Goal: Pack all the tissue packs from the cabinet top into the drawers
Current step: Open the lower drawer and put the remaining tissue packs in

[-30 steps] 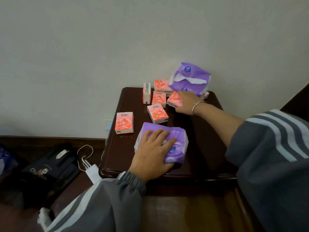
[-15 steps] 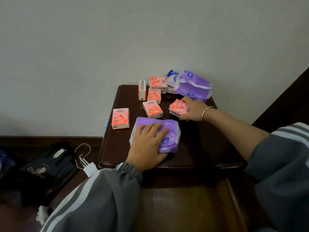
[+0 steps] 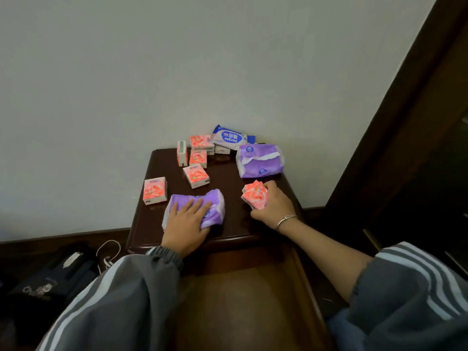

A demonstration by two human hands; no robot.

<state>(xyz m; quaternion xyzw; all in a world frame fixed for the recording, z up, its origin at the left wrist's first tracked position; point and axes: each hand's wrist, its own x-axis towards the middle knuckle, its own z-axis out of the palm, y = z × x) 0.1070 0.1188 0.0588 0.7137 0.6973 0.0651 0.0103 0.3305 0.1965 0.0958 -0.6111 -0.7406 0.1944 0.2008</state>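
Gripping a pink pack [image 3: 254, 196], right hand [image 3: 272, 205] drew nearer; left hand [image 3: 186, 224] presses purple pack [image 3: 215, 201].

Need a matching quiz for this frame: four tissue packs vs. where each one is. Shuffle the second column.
Packs
1. near purple pack
2. far purple pack
3. blue-and-white pack
4. pink pack at right

Places
A. atop small packs at the back
B. gripped by right hand
C. lying free, untouched
D. under left hand

Pairs: 1-D, 2-C, 3-A, 4-B
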